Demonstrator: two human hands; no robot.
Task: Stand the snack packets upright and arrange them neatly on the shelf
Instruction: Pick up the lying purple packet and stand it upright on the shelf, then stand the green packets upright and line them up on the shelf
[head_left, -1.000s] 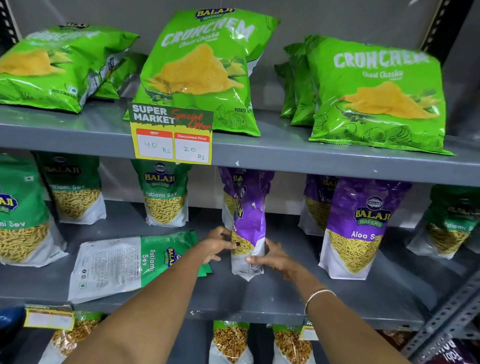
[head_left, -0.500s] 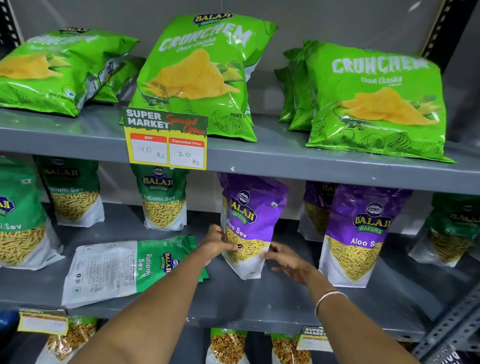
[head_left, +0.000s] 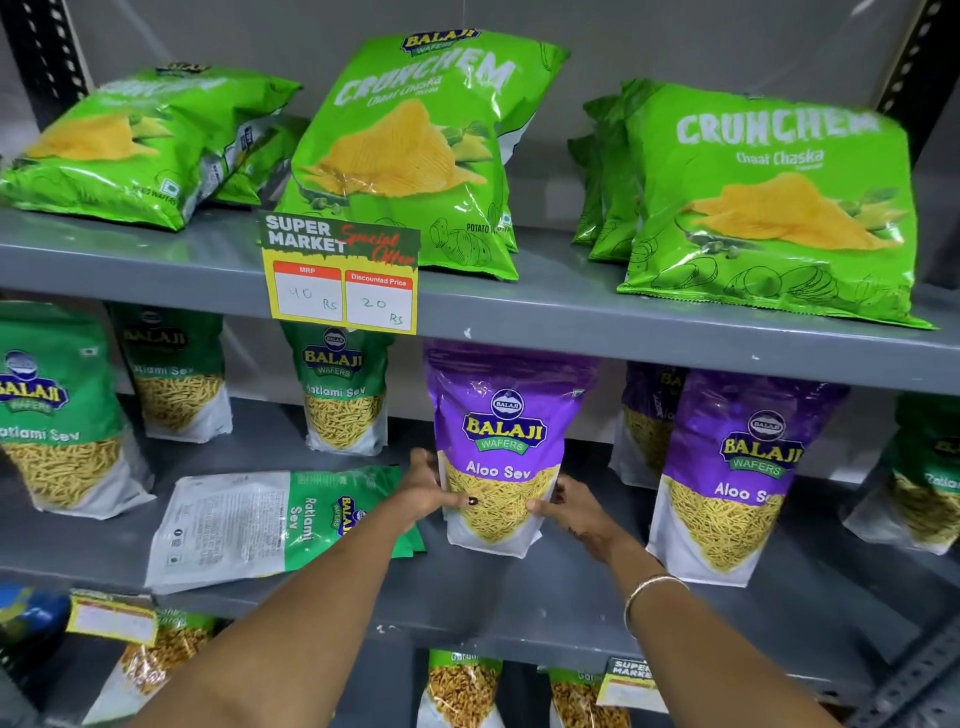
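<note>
Both hands grip a purple packet standing on the middle shelf.

The left hand (head_left: 426, 491) and right hand (head_left: 569, 506) clasp the lower sides of the purple packet (head_left: 501, 447); it sits between the fingers, thumbs pressed on its front. Its long axis runs upright, top edge up, label facing outward, base on the shelf (head_left: 519, 597). Left of the left fingers, just beside them, a green packet (head_left: 275, 522) lies flat, its top end pointing right.
</note>
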